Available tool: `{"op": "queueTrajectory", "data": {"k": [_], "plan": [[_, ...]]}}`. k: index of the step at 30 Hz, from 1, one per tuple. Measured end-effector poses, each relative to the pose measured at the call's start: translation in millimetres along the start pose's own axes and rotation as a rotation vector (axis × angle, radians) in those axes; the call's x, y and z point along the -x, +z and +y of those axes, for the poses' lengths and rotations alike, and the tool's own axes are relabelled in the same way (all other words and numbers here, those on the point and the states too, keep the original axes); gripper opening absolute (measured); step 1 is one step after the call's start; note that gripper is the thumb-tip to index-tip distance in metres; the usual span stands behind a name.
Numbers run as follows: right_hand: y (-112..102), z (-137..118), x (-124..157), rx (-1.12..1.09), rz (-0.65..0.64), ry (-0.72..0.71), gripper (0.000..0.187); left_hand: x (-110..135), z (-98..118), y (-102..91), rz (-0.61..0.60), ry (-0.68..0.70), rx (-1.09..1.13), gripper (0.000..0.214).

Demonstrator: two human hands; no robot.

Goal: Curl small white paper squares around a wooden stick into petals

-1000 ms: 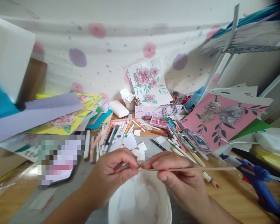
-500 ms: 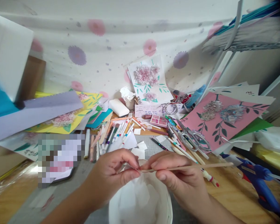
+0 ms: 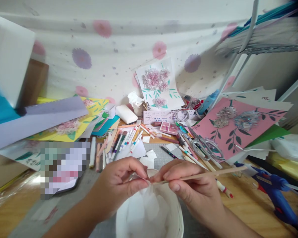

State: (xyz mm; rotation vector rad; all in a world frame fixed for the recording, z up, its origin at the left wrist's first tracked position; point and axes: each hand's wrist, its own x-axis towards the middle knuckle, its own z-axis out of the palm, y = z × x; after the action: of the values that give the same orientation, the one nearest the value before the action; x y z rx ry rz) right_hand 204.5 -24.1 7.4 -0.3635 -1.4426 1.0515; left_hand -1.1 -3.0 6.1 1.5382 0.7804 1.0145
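Note:
My left hand (image 3: 116, 185) is closed, thumb and forefinger pinching a thin piece of white tissue paper (image 3: 151, 189). A flat wooden stick (image 3: 221, 172) lies in the closed fingers of my right hand (image 3: 197, 188), its long end pointing out to the right. The stick's near end meets the tissue paper between the two hands; fingers partly hide that contact. Directly below stands a white bowl (image 3: 180, 215) with several loose white paper pieces (image 3: 151, 208) in it.
Markers (image 3: 129, 140) and scissors (image 3: 208, 148) crowd the area beyond the bowl. A blue glue gun (image 3: 273, 185) lies at right, near a pink flower picture (image 3: 238, 132). At left are a blurred-out phone-like object (image 3: 64, 172) and a yellow flower picture (image 3: 96, 114).
The stick has tilted slightly, its free right end a little higher. My right fingers have shifted a little on it, while the left hand keeps its pinch.

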Motion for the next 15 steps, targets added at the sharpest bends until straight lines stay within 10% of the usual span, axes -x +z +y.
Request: {"op": "queueTrajectory", "data": {"k": [15], "plan": [[3.2,-0.6,-2.5,0.051,0.021,-0.029,0.021,1.5,0.7,0.6,0.019,-0.064,0.049,0.008]]}}
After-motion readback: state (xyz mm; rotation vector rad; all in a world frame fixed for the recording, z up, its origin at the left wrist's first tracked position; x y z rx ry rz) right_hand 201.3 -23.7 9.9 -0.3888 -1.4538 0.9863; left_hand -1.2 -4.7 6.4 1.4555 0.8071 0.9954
